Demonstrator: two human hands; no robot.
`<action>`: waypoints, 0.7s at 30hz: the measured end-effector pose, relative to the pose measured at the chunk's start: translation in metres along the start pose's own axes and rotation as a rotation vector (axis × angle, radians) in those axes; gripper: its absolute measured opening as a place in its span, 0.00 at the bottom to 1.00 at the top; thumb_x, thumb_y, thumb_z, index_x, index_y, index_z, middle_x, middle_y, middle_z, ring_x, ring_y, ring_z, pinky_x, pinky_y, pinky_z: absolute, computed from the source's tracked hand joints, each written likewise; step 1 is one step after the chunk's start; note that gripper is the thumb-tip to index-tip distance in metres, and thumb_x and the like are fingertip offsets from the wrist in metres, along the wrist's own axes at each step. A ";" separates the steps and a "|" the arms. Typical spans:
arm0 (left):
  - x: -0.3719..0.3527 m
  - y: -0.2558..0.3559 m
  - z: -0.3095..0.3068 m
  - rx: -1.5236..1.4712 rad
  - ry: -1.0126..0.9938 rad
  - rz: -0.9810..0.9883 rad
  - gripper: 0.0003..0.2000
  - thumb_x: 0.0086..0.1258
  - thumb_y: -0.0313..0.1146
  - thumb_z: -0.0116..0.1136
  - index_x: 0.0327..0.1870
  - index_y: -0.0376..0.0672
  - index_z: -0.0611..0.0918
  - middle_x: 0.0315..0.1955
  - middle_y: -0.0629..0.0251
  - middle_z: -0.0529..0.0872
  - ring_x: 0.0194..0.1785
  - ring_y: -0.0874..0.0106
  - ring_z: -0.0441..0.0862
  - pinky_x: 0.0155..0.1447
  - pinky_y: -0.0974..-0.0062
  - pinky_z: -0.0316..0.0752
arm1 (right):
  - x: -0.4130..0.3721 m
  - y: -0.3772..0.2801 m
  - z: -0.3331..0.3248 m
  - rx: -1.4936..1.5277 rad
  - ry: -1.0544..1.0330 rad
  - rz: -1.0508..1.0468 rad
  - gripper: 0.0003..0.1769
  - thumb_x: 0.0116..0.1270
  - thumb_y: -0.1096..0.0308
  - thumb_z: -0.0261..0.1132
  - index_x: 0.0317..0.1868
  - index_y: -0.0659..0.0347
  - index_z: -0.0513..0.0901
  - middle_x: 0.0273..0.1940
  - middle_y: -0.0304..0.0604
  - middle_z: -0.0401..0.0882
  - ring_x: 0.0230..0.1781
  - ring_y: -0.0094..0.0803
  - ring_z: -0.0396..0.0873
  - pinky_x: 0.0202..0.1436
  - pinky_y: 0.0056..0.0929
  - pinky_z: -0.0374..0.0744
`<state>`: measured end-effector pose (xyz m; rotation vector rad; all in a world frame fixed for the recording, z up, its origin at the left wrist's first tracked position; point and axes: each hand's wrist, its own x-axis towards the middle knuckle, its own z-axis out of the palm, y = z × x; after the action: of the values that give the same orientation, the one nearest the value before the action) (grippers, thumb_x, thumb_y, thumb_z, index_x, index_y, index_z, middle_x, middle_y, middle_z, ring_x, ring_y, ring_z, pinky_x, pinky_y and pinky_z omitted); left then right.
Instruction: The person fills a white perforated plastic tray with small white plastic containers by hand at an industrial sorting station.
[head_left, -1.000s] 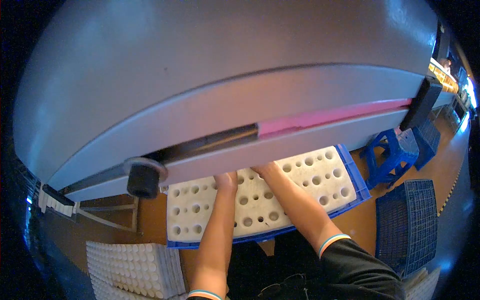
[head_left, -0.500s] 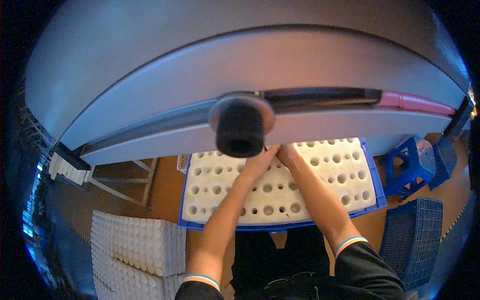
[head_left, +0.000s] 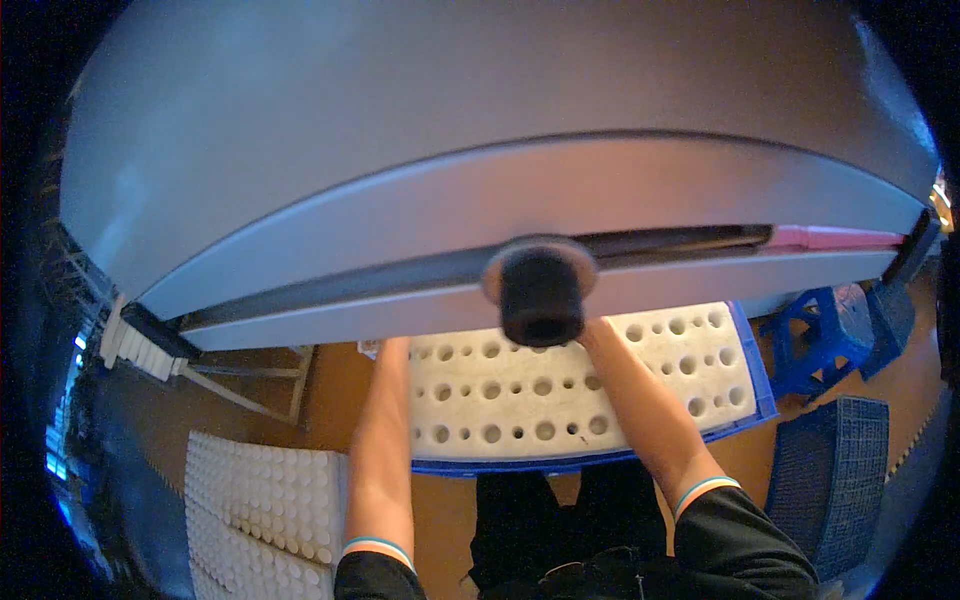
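A white foam block [head_left: 470, 408] with rows of round holes, large and small, lies before me in a blue tray [head_left: 560, 466]. My left forearm [head_left: 385, 430] reaches up along the block's left side, and the hand is hidden behind the pale ledge above. My right hand [head_left: 594, 332] is over the far middle of the block, just below the black knob [head_left: 541, 300]. Only the part near its wrist shows; the fingers are covered, so what it holds or touches cannot be seen.
A wide pale panel with a ledge [head_left: 700, 275] crosses above the tray, holding a pink-ended strip [head_left: 835, 238]. Blue stools [head_left: 825, 330] and a blue crate [head_left: 830, 480] stand right. White stacked pieces with round ends [head_left: 260, 490] sit lower left, below a metal frame [head_left: 245, 390].
My hands were together near the block's far middle; my left arm has since swung left and forward, out of sight. My right hand stays near the far middle. The view has tilted up slightly.
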<state>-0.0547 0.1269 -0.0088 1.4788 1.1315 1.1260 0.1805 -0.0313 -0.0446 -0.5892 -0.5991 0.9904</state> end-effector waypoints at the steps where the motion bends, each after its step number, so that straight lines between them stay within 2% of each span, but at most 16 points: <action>1: 0.000 -0.003 0.000 -0.001 -0.011 0.005 0.30 0.67 0.55 0.53 0.63 0.42 0.71 0.60 0.52 0.74 0.62 0.56 0.71 0.64 0.57 0.64 | -0.001 0.001 -0.003 0.005 0.003 0.005 0.26 0.74 0.52 0.51 0.63 0.62 0.67 0.62 0.43 0.69 0.63 0.36 0.67 0.66 0.37 0.68; 5: -0.004 -0.013 -0.002 0.039 -0.013 0.033 0.27 0.67 0.50 0.54 0.61 0.40 0.73 0.58 0.52 0.76 0.60 0.58 0.72 0.63 0.60 0.65 | 0.004 0.003 -0.012 0.048 0.011 0.026 0.25 0.74 0.53 0.51 0.63 0.61 0.66 0.62 0.43 0.69 0.63 0.36 0.67 0.66 0.37 0.68; 8: -0.004 -0.018 -0.009 0.187 0.008 0.072 0.24 0.67 0.46 0.54 0.59 0.39 0.74 0.56 0.52 0.77 0.59 0.59 0.73 0.62 0.62 0.66 | 0.011 0.009 -0.021 0.128 -0.008 0.035 0.24 0.74 0.54 0.51 0.64 0.60 0.66 0.62 0.42 0.69 0.62 0.36 0.67 0.66 0.37 0.68; 10: 0.006 -0.030 -0.006 0.569 0.110 0.321 0.23 0.67 0.43 0.55 0.58 0.38 0.75 0.55 0.53 0.77 0.58 0.60 0.73 0.61 0.63 0.66 | 0.010 0.005 -0.017 0.326 -0.005 0.008 0.25 0.74 0.55 0.51 0.65 0.59 0.64 0.63 0.41 0.68 0.63 0.36 0.67 0.67 0.37 0.68; 11: 0.013 -0.037 -0.001 0.846 0.227 0.540 0.22 0.67 0.42 0.55 0.57 0.37 0.75 0.55 0.53 0.78 0.58 0.60 0.74 0.61 0.63 0.66 | 0.005 -0.004 -0.014 0.332 0.091 0.029 0.27 0.75 0.53 0.50 0.67 0.59 0.62 0.65 0.42 0.65 0.64 0.37 0.66 0.67 0.38 0.68; 12: 0.016 -0.042 0.003 1.087 0.384 0.720 0.21 0.67 0.41 0.55 0.56 0.37 0.76 0.54 0.53 0.78 0.57 0.61 0.74 0.61 0.64 0.67 | 0.005 -0.009 -0.015 0.331 0.090 0.023 0.27 0.75 0.53 0.50 0.67 0.59 0.62 0.65 0.42 0.65 0.64 0.37 0.66 0.67 0.38 0.68; 13: 0.020 -0.048 0.007 1.188 0.486 0.821 0.20 0.67 0.40 0.55 0.56 0.36 0.76 0.54 0.53 0.78 0.57 0.61 0.74 0.60 0.64 0.67 | 0.005 -0.013 -0.014 0.348 0.069 0.024 0.28 0.75 0.52 0.49 0.67 0.60 0.61 0.66 0.43 0.63 0.65 0.38 0.65 0.68 0.38 0.67; 16: 0.023 -0.060 0.009 0.893 0.391 0.789 0.20 0.70 0.38 0.52 0.58 0.36 0.75 0.58 0.50 0.75 0.60 0.57 0.71 0.64 0.61 0.62 | 0.017 -0.003 -0.024 0.401 0.042 0.027 0.30 0.76 0.50 0.45 0.69 0.60 0.57 0.69 0.46 0.58 0.68 0.40 0.61 0.71 0.39 0.64; 17: -0.004 -0.029 0.037 0.212 0.305 0.620 0.20 0.71 0.40 0.50 0.57 0.34 0.74 0.57 0.52 0.75 0.58 0.59 0.72 0.62 0.62 0.64 | 0.020 0.003 -0.027 0.424 0.036 0.034 0.32 0.76 0.48 0.43 0.71 0.61 0.55 0.71 0.48 0.55 0.70 0.42 0.58 0.72 0.40 0.62; 18: -0.037 0.005 0.051 0.054 0.202 0.355 0.20 0.72 0.41 0.49 0.57 0.35 0.74 0.57 0.53 0.75 0.58 0.61 0.72 0.63 0.63 0.65 | 0.019 0.000 -0.021 0.430 0.038 0.041 0.32 0.76 0.48 0.43 0.71 0.61 0.55 0.71 0.48 0.55 0.70 0.42 0.58 0.72 0.40 0.62; 19: -0.062 0.027 0.068 -0.107 0.100 0.091 0.20 0.73 0.43 0.48 0.56 0.36 0.75 0.57 0.54 0.76 0.59 0.63 0.72 0.63 0.64 0.65 | 0.019 -0.006 -0.016 0.460 0.124 0.066 0.33 0.76 0.47 0.42 0.72 0.61 0.53 0.72 0.49 0.53 0.72 0.42 0.55 0.72 0.41 0.60; 20: -0.074 0.025 0.087 -0.568 -0.079 0.082 0.22 0.74 0.47 0.45 0.57 0.38 0.74 0.57 0.56 0.76 0.61 0.65 0.71 0.64 0.65 0.64 | 0.016 -0.012 -0.011 0.489 0.211 0.089 0.34 0.76 0.46 0.40 0.73 0.61 0.51 0.73 0.50 0.51 0.74 0.43 0.52 0.73 0.42 0.59; 21: -0.111 0.054 0.108 -0.793 -0.065 -0.132 0.25 0.75 0.50 0.43 0.62 0.38 0.71 0.58 0.56 0.74 0.63 0.65 0.70 0.67 0.64 0.62 | 0.012 -0.014 -0.012 0.349 0.085 0.039 0.36 0.76 0.44 0.40 0.74 0.58 0.49 0.74 0.50 0.48 0.75 0.43 0.48 0.74 0.43 0.56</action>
<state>0.0412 -0.0045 0.0147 0.7996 0.6023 1.2249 0.2019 -0.0287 -0.0406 -0.3319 -0.3295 1.0722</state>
